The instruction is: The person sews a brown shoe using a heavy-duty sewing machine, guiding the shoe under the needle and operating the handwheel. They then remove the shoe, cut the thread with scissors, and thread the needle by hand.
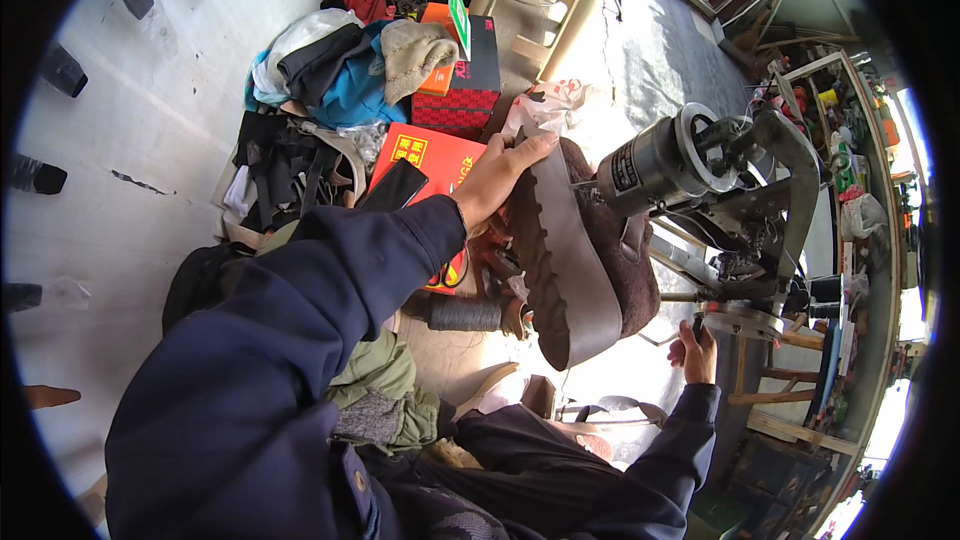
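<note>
A brown shoe [590,290] with a thick, ridged sole and a fuzzy upper is held against the arm of a hand-cranked shoe-sewing machine [640,170]. My left hand [503,175] grips the far end of its sole, thumb on top and fingers beneath. The sole's edge faces me, and the machine's cylindrical head is beside the upper. The exact stitching point is hidden behind the shoe. Lower right, my right hand [694,353] is closed round the small dark crank handle [698,324] at the rim of the machine's wheel [742,320].
Left of the shoe, a dark phone [394,186] lies on a red box [425,155], near a grey thread spool [463,315]. Piled clothes [335,70] and a patterned shoebox [460,90] are beyond. A beige plastic stool [545,0] stands at the back; cluttered shelves [850,190] line the right.
</note>
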Available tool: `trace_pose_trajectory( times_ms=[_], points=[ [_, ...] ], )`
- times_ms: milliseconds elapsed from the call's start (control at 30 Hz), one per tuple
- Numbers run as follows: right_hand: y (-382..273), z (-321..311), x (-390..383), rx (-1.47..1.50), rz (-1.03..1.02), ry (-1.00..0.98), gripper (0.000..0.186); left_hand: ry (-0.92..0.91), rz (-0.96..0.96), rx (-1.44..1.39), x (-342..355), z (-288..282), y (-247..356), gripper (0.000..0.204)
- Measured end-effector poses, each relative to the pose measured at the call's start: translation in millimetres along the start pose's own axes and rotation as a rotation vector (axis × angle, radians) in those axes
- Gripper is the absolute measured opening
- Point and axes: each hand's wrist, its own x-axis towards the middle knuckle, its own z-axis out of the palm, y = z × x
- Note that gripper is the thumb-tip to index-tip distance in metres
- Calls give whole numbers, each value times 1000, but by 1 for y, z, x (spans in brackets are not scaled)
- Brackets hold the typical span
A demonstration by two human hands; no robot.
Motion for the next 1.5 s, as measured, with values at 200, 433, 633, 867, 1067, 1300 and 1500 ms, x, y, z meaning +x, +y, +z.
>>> trace_pose_trajectory(
  times_ms=[200,433,633,867,1067,1300,1500],
  points=[
    [-53,-64,-23,192,-251,404,25,16,-4,30,-5,2,4,86],
    [37,-72,25,204,16,567,13,16,44,63,-13,9,13,77],
    [30,9,15,15,-40,126,25,-20,137,144,-4,3,7,55],
    [2,17,6,-18,-16,124,29,-34,758,754,-14,0,8,35],
    [9,19,10,-1,-26,130,29,-48,903,956,-27,0,18,61],
    [10,18,9,24,-6,141,28,28,792,814,-20,12,13,69],
    [10,20,9,-8,-8,116,27,9,715,608,-13,7,2,74]
  ],
)
